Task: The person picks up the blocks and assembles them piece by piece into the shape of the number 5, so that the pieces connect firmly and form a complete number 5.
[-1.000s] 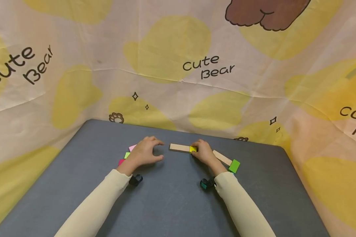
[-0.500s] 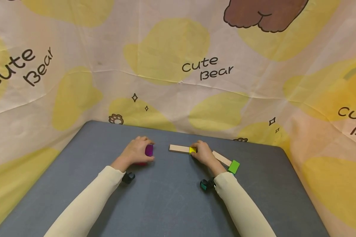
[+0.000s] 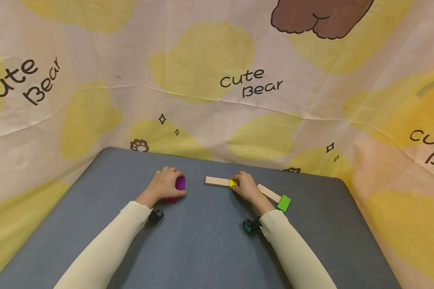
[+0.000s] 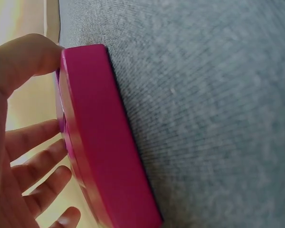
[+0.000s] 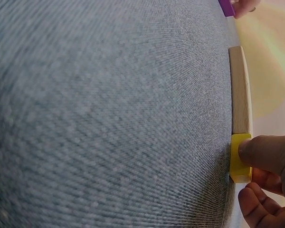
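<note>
And here's the right hand [image 3: 248, 186], thumb and fingers pinching the yellow block [image 5: 235, 165], our landmark, down on the grey worktop [image 3: 209, 249]! Butted end to end against it on the left lies a pale wooden block [image 3: 217, 182], flat on the cloth-like surface. Farther left of the yellow block, beyond a gap, the left hand [image 3: 162, 185] has the purple block [image 3: 180, 183] between thumb and fingers, a firm-looking pinch. Just beside that sits a magenta block [image 4: 99, 128], left of the yellow block and nearer the wearer; whether it touches the purple one, I can't tell. Over to the right of the yellow block, a second wooden block [image 3: 269, 193] slants toward the wearer, its near end at a green block [image 3: 283, 203]. And beyond the yellow block, the printed backdrop [image 3: 202, 60] rises behind it all!
</note>
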### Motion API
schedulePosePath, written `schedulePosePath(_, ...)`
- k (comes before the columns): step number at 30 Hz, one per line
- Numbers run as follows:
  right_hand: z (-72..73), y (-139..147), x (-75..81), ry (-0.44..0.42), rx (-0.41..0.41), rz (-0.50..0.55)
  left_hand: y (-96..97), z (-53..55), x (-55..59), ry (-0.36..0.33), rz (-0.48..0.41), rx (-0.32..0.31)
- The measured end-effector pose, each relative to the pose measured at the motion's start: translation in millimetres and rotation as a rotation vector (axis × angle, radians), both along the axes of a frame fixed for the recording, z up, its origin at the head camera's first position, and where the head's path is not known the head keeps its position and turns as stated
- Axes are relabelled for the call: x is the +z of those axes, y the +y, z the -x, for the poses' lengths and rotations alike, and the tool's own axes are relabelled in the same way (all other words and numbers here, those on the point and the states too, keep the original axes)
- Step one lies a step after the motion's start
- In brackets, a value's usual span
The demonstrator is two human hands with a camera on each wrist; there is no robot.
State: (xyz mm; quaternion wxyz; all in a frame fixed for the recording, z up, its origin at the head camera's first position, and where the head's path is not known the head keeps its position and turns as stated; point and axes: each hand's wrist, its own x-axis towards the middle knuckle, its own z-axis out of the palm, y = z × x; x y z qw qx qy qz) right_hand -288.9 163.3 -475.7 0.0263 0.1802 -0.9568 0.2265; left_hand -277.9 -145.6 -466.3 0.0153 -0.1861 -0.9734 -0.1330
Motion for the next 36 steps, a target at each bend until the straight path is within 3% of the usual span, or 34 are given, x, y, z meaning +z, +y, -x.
schedulePosePath(12, 1.2, 0.8, -0.4, 0.018, 0.011, -0.002, 5.9, 4.6, 2.4, 0.005, -0.002, -0.013)
schedulePosePath(22, 0.9, 1.3, -1.2, 0.013, 0.009, -0.012, 25.5, 8.7, 1.8, 0.014, -0.041, -0.066)
schedulePosePath(28, 0.1, 0.8, -0.3, 0.02, 0.006, -0.014, 38.4, 12.9, 2.4, -0.006, -0.061, -0.089)
schedulePosePath(36, -1.2, -1.8, 2.0, 0.009, 0.005, -0.024, 51.4, 18.3, 1.4, -0.072, -0.106, -0.073)
